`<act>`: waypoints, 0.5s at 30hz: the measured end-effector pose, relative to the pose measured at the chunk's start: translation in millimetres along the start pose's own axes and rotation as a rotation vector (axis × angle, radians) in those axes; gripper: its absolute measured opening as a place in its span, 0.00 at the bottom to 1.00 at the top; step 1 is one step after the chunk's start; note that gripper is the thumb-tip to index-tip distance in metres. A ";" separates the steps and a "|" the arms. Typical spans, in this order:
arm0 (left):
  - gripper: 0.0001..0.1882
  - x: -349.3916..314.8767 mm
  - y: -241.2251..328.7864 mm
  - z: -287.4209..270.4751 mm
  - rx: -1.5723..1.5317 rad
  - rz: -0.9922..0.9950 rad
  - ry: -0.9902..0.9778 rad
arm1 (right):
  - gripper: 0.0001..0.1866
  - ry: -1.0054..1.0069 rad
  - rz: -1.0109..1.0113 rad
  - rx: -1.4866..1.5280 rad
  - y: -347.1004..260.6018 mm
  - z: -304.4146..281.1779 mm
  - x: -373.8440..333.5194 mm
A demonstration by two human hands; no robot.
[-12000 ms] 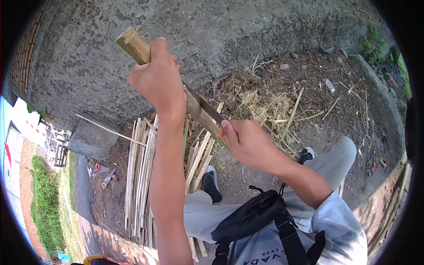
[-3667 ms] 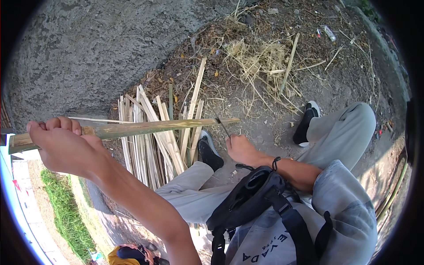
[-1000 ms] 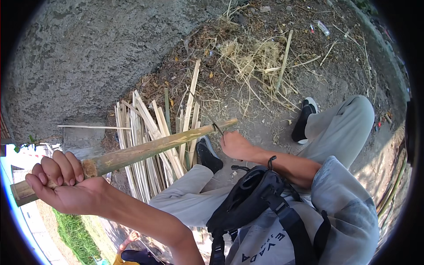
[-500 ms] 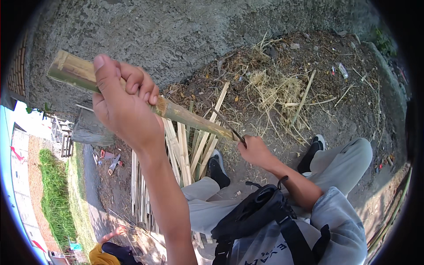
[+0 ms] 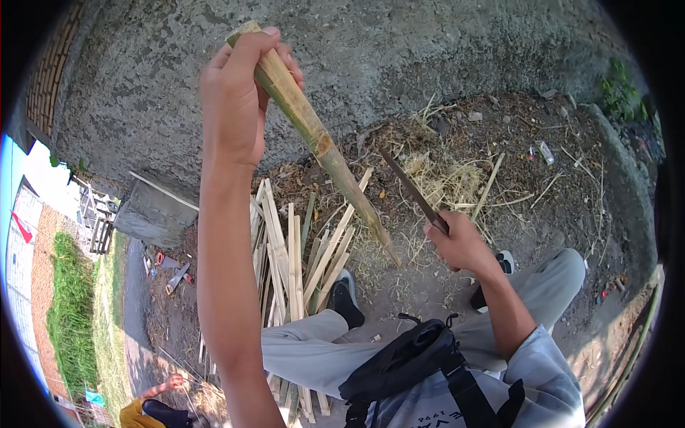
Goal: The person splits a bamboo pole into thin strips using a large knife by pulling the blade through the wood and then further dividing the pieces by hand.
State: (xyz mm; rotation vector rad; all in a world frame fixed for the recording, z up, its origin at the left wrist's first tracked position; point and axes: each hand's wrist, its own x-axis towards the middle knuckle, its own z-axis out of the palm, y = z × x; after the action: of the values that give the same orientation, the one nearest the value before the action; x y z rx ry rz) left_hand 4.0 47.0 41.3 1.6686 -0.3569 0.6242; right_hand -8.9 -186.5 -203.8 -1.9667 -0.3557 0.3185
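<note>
My left hand point(image 5: 246, 96) is raised at the upper left, its fingers wrapped round the thick end of a split bamboo piece point(image 5: 339, 167). The bamboo slants down to the right and narrows to a pointed tip over the ground. My right hand point(image 5: 460, 239), lower and to the right, grips a knife point(image 5: 410, 187) by its handle, which the fist mostly hides. The dark, narrow blade points up and to the left, apart from the bamboo. Beneath and behind the bamboo lie several pale split bamboo strips point(image 5: 294, 260) in a loose pile by my foot.
Curly shavings point(image 5: 446, 182) lie on the dirt ahead of me, below a rough concrete wall point(image 5: 399, 57). A stone block point(image 5: 153, 214) stands at left, with a handsaw point(image 5: 178, 278) on the ground near it. Another person's arm point(image 5: 160, 387) shows at lower left. A black bag point(image 5: 399, 360) hangs at my front.
My left hand has moved up and right, tilting the bamboo more steeply. My right hand has shifted right, and the knife has come away from the bamboo's lower end.
</note>
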 end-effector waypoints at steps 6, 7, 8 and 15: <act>0.12 6.4 -8.4 10.6 -0.095 -0.011 0.071 | 0.15 -0.126 -0.092 0.235 -60.6 -28.9 -13.0; 0.12 5.8 -7.2 14.1 -0.122 -0.022 0.096 | 0.15 -0.118 -0.129 0.254 -63.5 -31.3 -12.5; 0.13 5.1 -5.9 15.5 -0.146 -0.033 0.122 | 0.15 -0.114 -0.166 0.274 -65.3 -32.2 -12.3; 0.15 -5.3 -3.4 16.0 -0.121 -0.067 0.219 | 0.13 -0.142 -0.056 0.412 -22.3 -10.9 -4.4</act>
State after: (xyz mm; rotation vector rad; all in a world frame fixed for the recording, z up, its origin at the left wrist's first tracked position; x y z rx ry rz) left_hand 4.9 31.5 33.9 1.4751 -0.1764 0.7132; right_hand -11.2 -188.5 -178.8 -1.5319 -0.4006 0.4586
